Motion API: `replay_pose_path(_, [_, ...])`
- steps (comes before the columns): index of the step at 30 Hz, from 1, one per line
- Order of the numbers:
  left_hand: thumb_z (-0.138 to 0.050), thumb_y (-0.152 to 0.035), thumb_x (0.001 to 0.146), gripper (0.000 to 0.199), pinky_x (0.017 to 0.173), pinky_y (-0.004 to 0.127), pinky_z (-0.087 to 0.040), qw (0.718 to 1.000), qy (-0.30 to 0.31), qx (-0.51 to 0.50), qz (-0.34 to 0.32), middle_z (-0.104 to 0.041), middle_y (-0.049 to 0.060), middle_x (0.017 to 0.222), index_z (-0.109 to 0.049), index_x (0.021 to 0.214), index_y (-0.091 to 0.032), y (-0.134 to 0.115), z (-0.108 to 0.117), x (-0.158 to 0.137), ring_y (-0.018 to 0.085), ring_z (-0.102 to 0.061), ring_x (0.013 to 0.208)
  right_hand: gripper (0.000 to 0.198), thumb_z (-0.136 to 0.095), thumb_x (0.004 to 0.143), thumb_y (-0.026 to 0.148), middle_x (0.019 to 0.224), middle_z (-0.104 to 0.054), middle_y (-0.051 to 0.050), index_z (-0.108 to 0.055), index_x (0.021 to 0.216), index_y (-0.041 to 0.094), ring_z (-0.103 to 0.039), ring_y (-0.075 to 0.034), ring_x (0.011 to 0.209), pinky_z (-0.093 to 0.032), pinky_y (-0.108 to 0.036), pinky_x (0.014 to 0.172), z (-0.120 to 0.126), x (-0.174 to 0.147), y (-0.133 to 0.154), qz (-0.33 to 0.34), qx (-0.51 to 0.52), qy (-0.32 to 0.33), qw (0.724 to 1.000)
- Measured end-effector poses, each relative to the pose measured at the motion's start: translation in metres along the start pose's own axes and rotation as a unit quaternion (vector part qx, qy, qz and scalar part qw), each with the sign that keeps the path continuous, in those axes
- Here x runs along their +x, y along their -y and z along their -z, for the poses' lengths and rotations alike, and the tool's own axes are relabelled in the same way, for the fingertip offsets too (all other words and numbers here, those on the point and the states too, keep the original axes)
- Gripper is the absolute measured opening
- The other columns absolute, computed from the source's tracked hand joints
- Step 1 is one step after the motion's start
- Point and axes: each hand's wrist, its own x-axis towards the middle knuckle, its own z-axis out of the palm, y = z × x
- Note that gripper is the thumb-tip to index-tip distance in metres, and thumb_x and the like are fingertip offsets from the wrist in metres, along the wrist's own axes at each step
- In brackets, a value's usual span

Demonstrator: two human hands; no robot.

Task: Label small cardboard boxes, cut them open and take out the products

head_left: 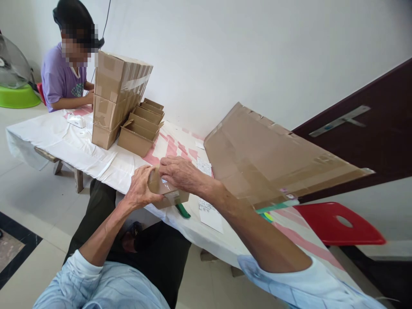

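Note:
A small brown cardboard box with clear tape over it rests at the near edge of the cloth-covered table. My left hand grips its left end, thumb along the near side and fingers over the top. Above the box top, my right hand is closed, its fingers curled down against the lid. Whatever sits under those fingers is hidden. Partly beneath the box's right corner lies a green-handled tool, its other end covered. Just right of it is a sheet of paper with writing.
Taped boxes stand stacked at the left, beside several open boxes. A large cardboard sheet leans at the right. A red stool is past the table's right end. Across the table sits another person.

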Motion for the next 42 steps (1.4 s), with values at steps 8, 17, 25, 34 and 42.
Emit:
replay_pose_path(8, [-0.099,-0.036,0.057,0.098,0.127,0.063,-0.041,1.0,0.016,0.0,0.004,-0.061,0.019,0.151,-0.06,0.146,-0.02,0.0,0.0,0.001,0.046,-0.052,0.149,0.023,-0.057,0.095,0.001,0.093,-0.065,-0.005,-0.069,0.09,0.02,-0.055,-0.021,0.091,-0.039,-0.035,0.083,-0.006,0.0,-0.005,0.023,-0.015,0.02,0.999])
replay_pose_path(17, [-0.101,-0.036,0.058,0.095,0.127,0.062,-0.041,1.0,0.022,-0.017,0.008,-0.062,0.016,0.149,-0.063,0.144,-0.023,-0.003,0.003,0.0,0.046,-0.052,0.148,0.016,-0.059,0.096,0.008,0.1,-0.067,-0.009,-0.069,0.105,0.017,-0.054,-0.024,0.093,-0.039,-0.037,0.085,-0.017,-0.001,-0.009,0.045,-0.029,0.017,0.998])
replay_pose_path(25, [-0.1,-0.033,0.059,0.094,0.127,0.06,-0.042,1.0,0.016,-0.013,0.012,-0.062,0.018,0.149,-0.064,0.144,-0.018,-0.004,0.003,0.0,0.045,-0.053,0.148,0.021,-0.052,0.1,0.005,0.1,-0.067,-0.007,-0.066,0.099,0.02,-0.057,-0.022,0.095,-0.041,-0.036,0.086,-0.012,-0.002,-0.011,0.044,0.029,0.0,0.999])
replay_pose_path(34, [-0.101,-0.036,0.058,0.097,0.127,0.062,-0.041,0.999,0.021,-0.02,0.015,-0.061,0.016,0.151,-0.061,0.146,-0.023,0.0,0.002,-0.001,0.046,-0.051,0.149,0.022,-0.051,0.101,0.007,0.091,-0.063,-0.006,-0.064,0.091,0.021,-0.053,-0.021,0.087,-0.039,-0.035,0.082,-0.009,0.003,-0.011,0.046,0.035,0.014,0.998])
replay_pose_path(42, [-0.1,-0.037,0.058,0.097,0.127,0.064,-0.043,1.0,0.014,-0.022,0.011,-0.062,0.017,0.151,-0.062,0.146,-0.025,0.003,0.003,-0.001,0.045,-0.053,0.148,0.01,-0.058,0.098,0.014,0.1,-0.068,-0.009,-0.066,0.1,0.02,-0.058,-0.024,0.094,-0.04,-0.036,0.083,-0.008,-0.003,-0.003,0.046,0.034,0.0,0.998])
